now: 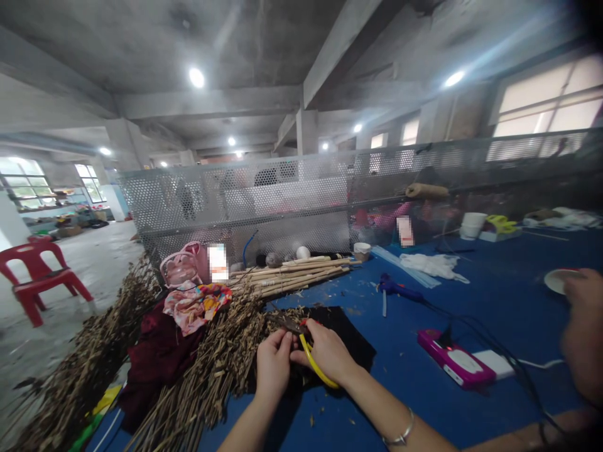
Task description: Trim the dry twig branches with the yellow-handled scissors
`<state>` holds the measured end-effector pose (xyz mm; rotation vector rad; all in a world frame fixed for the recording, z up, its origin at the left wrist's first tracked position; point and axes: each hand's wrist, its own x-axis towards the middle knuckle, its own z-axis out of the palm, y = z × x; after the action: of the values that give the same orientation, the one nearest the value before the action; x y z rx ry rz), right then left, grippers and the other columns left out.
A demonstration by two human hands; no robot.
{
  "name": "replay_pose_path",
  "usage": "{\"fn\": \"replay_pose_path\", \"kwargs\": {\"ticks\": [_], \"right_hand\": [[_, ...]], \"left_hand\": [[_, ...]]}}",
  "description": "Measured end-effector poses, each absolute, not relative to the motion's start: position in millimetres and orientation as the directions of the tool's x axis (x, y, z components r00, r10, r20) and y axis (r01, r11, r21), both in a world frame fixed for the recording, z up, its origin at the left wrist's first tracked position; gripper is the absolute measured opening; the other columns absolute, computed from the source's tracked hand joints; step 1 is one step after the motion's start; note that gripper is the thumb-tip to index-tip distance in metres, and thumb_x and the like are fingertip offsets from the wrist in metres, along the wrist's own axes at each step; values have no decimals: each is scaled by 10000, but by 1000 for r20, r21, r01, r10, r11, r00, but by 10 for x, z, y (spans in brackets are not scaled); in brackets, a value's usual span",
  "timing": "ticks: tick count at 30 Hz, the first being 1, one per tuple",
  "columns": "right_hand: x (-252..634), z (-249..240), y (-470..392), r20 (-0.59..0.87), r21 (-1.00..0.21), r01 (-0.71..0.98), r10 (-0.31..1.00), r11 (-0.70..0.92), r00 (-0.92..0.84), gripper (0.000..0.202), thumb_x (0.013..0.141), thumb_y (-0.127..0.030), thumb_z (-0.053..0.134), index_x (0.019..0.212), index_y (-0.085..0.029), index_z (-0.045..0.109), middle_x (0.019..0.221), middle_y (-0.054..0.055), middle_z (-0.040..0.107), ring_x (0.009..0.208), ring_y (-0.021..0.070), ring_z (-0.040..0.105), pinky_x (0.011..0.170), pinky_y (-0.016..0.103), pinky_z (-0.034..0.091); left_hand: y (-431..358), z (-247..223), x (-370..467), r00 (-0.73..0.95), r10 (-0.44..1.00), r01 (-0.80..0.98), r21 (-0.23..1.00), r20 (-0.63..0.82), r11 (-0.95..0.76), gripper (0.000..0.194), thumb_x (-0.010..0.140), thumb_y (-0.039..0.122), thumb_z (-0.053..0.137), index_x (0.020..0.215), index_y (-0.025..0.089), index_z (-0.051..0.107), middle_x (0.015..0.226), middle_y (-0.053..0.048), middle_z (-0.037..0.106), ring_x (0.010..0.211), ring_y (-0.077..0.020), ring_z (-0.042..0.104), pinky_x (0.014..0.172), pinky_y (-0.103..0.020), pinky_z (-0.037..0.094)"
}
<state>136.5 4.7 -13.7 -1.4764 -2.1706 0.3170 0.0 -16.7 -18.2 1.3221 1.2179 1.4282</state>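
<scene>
Blue tabletop (509,289): my left hand (274,363) beside my right hand (327,353), both over black cloth (360,345); yellow-handled tool (309,356) in right | to left: brown dried-stem heap (221,351), then burgundy cloth (153,355) | behind: pale round wooden sticks (301,276), then grey perforated-metal partition (282,216) | to right: blue corded tool (400,289); nearer me, magenta rectangular box (452,358) | far left: red plastic chair (44,276)

Red chair (49,282) at left, perforated metal screen (311,216); magenta device (455,360)
</scene>
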Motion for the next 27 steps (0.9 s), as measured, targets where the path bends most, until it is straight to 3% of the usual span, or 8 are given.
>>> {"fn": "replay_pose_path", "kwargs": {"ticks": [5, 17, 27], "right_hand": [[1378, -144, 53, 218, -470, 801, 928, 370, -301, 447, 668, -575, 561, 884, -196, 463, 773, 42, 627, 726, 206, 605, 541, 234, 309], [1368, -175, 80, 180, -440, 837, 945, 325, -272, 516, 638, -616, 557, 931, -194, 505, 759, 43, 631, 740, 222, 612, 561, 241, 337], [1333, -168, 71, 192, -401, 868, 953, 294, -234, 456, 660, -600, 547, 883, -203, 526, 774, 50, 640, 744, 219, 611, 579, 250, 334]], "left_hand": [[-172, -176, -8, -123, 973, 39, 980, 197, -194, 313, 736, 384, 523, 830, 122, 666, 699, -48, 657, 650, -168, 573, 624, -247, 435], [-147, -209, -25, -163, 970, 61, 983, 180, -172, 298, 729, 367, 529, 822, 121, 670, 702, -59, 666, 622, -167, 578, 604, -256, 444], [-145, -201, -16, -152, 973, -14, 984, 171, -175, 274, 749, 344, 509, 832, 121, 644, 714, -59, 642, 645, -155, 562, 617, -247, 438]]}}
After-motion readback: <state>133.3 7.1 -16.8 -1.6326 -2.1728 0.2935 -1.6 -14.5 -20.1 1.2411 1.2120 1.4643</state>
